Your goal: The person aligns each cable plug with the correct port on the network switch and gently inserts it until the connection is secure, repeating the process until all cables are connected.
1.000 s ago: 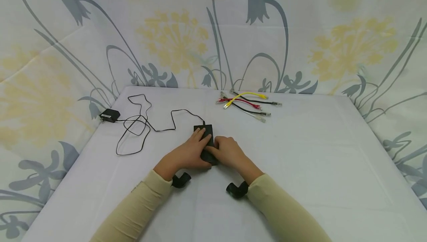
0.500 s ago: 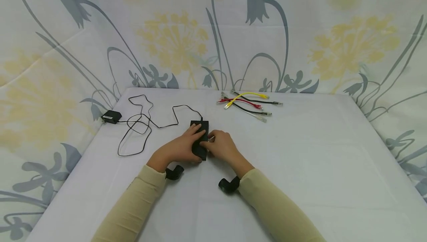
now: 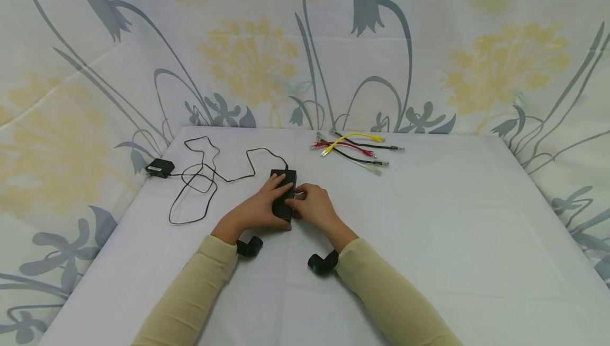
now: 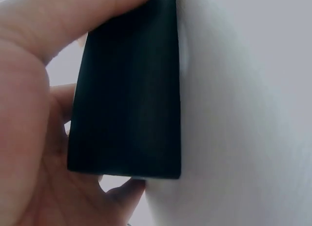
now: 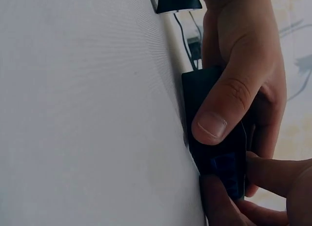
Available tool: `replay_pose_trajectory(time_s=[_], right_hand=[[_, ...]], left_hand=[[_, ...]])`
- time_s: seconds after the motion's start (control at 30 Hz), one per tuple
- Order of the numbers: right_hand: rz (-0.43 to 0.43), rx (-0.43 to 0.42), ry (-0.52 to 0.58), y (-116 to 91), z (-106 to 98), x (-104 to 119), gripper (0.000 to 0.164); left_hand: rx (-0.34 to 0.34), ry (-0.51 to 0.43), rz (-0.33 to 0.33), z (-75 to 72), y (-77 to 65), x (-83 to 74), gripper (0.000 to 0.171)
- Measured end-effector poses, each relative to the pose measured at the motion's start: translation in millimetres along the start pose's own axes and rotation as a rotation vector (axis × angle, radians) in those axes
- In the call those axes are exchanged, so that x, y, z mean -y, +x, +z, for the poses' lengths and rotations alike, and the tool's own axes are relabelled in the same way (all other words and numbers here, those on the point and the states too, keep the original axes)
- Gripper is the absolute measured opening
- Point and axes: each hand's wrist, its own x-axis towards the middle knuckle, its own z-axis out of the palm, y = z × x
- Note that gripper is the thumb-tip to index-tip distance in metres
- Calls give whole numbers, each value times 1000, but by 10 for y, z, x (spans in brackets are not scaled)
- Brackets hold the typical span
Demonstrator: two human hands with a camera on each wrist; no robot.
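A small black network switch (image 3: pixel 282 205) lies near the middle of the white table, a thin black cord running from its far end. My left hand (image 3: pixel 261 205) grips it from the left, fingers over the top and thumb at the near end. In the left wrist view, the switch's plain dark face (image 4: pixel 129 104) sits within that hand. My right hand (image 3: pixel 314 205) is at the opposite long side, thumb and fingers pinching the switch's edge. Blue-tinted ports (image 5: pixel 225 162) show between its fingertips in the right wrist view. The right palm is hidden there.
The thin cord (image 3: pixel 209 176) lies in loops at the left, leading to a black power adapter (image 3: pixel 160 168) near the table's left edge. Several short network cables, among them a yellow cable (image 3: pixel 355 134) and a red cable (image 3: pixel 350 145), lie crossed at the back. A patterned curtain (image 3: pixel 419 44) hangs behind.
Both hands and the switch have moved left and slightly away from me, and the switch has turned a little. The cord near it has shifted along. The network cables stayed put.
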Motion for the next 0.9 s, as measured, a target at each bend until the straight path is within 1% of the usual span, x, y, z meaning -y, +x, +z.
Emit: replay_pose_trajectory(time_s=[0.17,0.33,0.53,0.77,0.9], right_hand=[[-11,15,-9,17,-10,-18,47],[-32,47,-13,23,-46,-39,47],[-68,83,-44,24,-132,-54,44],[-99,157,-113,58,-217,-40,43],[-137,170,-190,80,-259,-33,39]], left_hand=[[-14,-32,-2,20,-4,2,102],[-25,-35,1,29,-12,-10,101],[-29,-21,0,44,-4,-16,101],[-24,-26,-20,48,-2,-5,102],[-24,-29,-19,49,-2,6,102]])
